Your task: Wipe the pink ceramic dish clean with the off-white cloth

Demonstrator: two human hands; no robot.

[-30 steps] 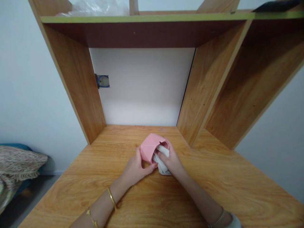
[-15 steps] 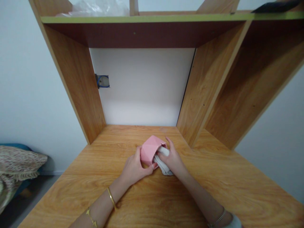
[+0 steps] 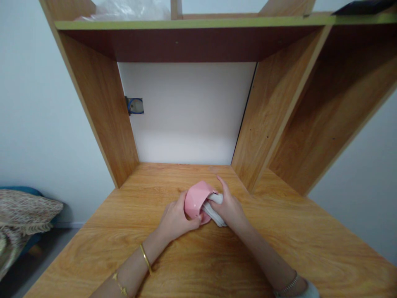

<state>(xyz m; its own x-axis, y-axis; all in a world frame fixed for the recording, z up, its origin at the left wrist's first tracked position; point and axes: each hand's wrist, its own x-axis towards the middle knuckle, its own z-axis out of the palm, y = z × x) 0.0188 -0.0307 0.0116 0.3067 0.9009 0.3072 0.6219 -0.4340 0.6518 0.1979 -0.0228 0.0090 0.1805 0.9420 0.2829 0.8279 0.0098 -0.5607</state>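
A pink bowl (image 3: 194, 199) lies tipped on its side over the wooden desk (image 3: 217, 265), its opening facing right. My left hand (image 3: 175, 219) is wrapped round its left side and base, fingers closed on it. My right hand (image 3: 229, 209) grips a crumpled white cloth (image 3: 214, 209) and presses it into the bowl's opening, with the index finger raised along the rim.
Wooden side panels (image 3: 105, 124) and a shelf (image 3: 186, 25) frame the desk's back bay. A blue socket box (image 3: 135, 106) sits on the white back wall. Clear plastic (image 3: 127, 9) lies on the upper shelf. A patterned blanket (image 3: 21, 215) shows at the far left.
The bowl has turned in my left hand and now sits lower and flatter. My right hand with the cloth has shifted a little to the right inside the opening.
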